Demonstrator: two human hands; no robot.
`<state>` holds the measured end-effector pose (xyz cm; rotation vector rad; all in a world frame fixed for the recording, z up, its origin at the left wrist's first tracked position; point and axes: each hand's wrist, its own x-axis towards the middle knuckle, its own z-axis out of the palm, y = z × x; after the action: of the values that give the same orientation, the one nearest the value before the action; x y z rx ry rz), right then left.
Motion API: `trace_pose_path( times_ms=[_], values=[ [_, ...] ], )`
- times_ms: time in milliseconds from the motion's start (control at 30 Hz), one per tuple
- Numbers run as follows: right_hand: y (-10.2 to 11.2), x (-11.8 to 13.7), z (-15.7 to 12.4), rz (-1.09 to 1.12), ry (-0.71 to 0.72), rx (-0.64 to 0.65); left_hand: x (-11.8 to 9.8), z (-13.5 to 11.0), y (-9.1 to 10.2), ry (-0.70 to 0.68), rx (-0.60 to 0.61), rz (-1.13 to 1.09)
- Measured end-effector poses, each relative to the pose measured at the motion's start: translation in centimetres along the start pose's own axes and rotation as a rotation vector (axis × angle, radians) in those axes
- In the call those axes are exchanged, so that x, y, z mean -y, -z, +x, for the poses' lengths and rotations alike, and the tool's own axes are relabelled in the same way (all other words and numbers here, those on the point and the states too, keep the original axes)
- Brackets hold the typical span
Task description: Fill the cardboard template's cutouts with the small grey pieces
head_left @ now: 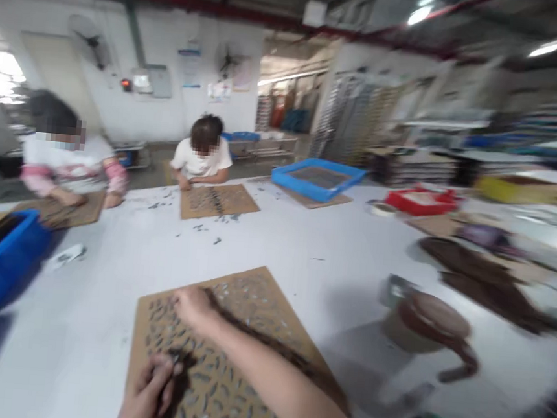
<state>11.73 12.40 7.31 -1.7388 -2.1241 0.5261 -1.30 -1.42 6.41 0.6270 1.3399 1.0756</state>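
The near-centre board (139, 333) is largely covered with small dark pieces (202, 377), remaining work being judged minor, while the hands are held apart, the left hand (153, 381) curled around a dark clump (176, 355), the right hand (195, 306) positioned near the far left corner, its grip indeterminable.

Near board (141, 314) matt, cardboard-like — tabletop (279, 248) smooth, matt; nearest blue bin (10, 270) — smooth plastic.

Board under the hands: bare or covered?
Mostly covered: small dark pieces lie spread over the brown board, around the left hand and right hand, with brown surface showing between them.
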Motion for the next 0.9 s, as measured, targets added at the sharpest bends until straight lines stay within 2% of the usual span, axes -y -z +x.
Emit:
trace_pose_path(
  times_ms=[33, 100, 300, 433, 567, 667, 767, 900],
  values=[
    [-0.1, -0.3, -0.2, 0.007, 0.006, 0.001, 0.3, 0.1, 0.4, 0.001, 0.007, -0.021],
    [-0.1, -1.2, -0.4, 0.020, 0.015, -0.001, 0.8, 0.2, 1.0, -0.059, 0.164, -0.070],
    [2.0, -3.5, -1.7, 0.008, 0.029, 0.019, 1.1, -0.1, 1.2, -0.120, 0.234, -0.140],
    [1.8, -3.1, -2.6, 0.002, 0.044, 0.058, 1.2, -0.4, 1.2, -0.111, 0.249, -0.146],
    [1.2, -2.4, -2.3, 0.012, 0.065, 0.074, 1.1, -0.4, 1.3, -0.111, 0.245, -0.169],
    [1.7, -2.1, -2.5, 0.041, 0.076, 0.060, 1.0, -0.4, 1.4, -0.108, 0.233, -0.187],
    [2.9, -1.9, -4.4, 0.105, 0.103, 0.064, 1.0, -0.5, 1.3, -0.102, 0.230, -0.199],
    [3.7, -2.0, -7.9, 0.241, 0.155, 0.178, 1.0, -0.7, 1.2, -0.085, 0.226, -0.204]
  ],
)
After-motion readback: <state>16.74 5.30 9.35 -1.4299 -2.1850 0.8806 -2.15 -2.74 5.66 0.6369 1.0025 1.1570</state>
